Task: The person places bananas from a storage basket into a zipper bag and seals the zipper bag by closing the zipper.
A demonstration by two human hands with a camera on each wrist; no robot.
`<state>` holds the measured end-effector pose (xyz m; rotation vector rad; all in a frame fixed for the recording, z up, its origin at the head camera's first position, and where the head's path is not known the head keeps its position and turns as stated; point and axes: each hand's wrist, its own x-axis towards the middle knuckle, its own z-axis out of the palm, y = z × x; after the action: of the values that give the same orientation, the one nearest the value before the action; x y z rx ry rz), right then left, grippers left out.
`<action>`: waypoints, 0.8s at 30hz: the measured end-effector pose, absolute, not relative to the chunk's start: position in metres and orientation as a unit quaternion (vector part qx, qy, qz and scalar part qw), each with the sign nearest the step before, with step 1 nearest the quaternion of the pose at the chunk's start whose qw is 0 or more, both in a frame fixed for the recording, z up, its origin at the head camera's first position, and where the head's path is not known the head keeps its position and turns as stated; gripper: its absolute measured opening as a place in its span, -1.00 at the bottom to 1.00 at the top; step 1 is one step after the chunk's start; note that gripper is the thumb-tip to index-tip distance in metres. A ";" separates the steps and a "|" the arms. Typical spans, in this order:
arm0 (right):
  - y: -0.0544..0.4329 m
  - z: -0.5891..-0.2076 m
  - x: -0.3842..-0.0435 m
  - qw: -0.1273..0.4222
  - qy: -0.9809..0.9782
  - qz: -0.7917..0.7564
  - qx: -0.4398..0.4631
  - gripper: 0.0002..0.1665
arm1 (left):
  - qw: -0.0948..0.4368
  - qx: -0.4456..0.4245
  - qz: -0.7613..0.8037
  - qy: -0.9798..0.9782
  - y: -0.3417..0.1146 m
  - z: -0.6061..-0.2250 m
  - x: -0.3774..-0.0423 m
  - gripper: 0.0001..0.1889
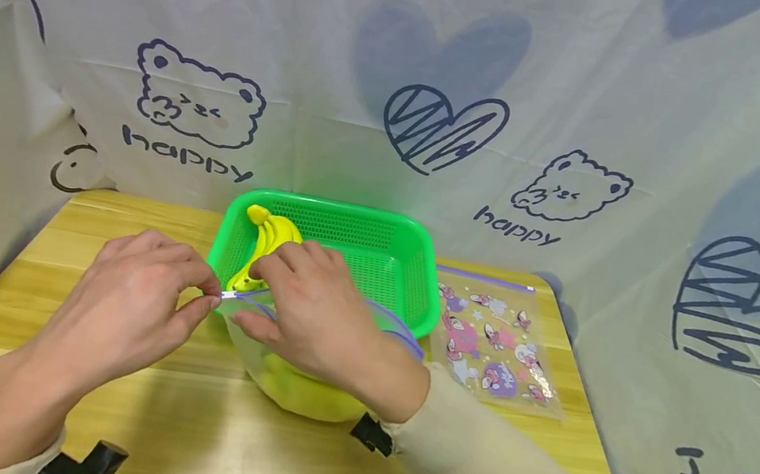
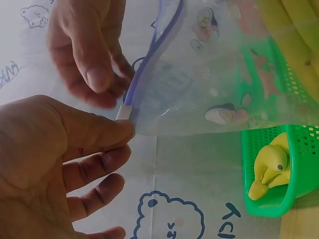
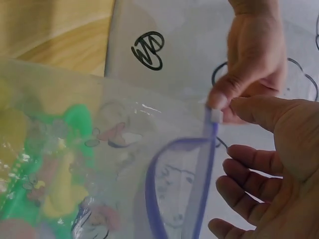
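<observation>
A clear zip bag (image 1: pixel 308 397) with a purple zip edge and cartoon prints hangs in front of the green basket. Yellow bananas (image 2: pixel 290 35) show through its film. My left hand (image 1: pixel 141 302) pinches the bag's corner beside the white slider (image 2: pixel 124 112), between thumb and index finger. Close to that slider is my right hand (image 1: pixel 319 317), its fingers loosely bent with nothing between them in the right wrist view. Part of the zip edge (image 3: pixel 202 184) gapes apart. In the head view the right hand covers some of the bag's mouth.
The green basket (image 1: pixel 424 275) stands at the table's back, with a bunch of yellow bananas (image 1: pixel 268 234) at its left side. A flat printed zip bag (image 1: pixel 496 340) lies on the wooden table (image 1: pixel 183 419) to the right. Printed cloth (image 1: pixel 333 47) hangs behind.
</observation>
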<state>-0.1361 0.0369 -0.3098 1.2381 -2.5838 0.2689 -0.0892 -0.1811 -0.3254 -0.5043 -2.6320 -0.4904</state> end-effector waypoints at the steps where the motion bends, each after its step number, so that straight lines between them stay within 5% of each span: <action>1: 0.032 -0.310 -0.137 0.125 -0.891 0.086 0.428 -0.50 | 0.208 -0.182 -0.176 -0.945 -0.181 -0.325 -0.089 -0.90; 24: 0.009 -0.317 -0.146 0.064 -0.892 0.090 0.439 -0.82 | 0.231 -0.214 -0.155 -0.936 -0.185 -0.324 -0.087 -0.81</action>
<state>-0.1461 0.0088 -0.3170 1.3259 -2.6925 0.2728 -0.0865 -0.1853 -0.3241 -0.5892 -2.5745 -0.4259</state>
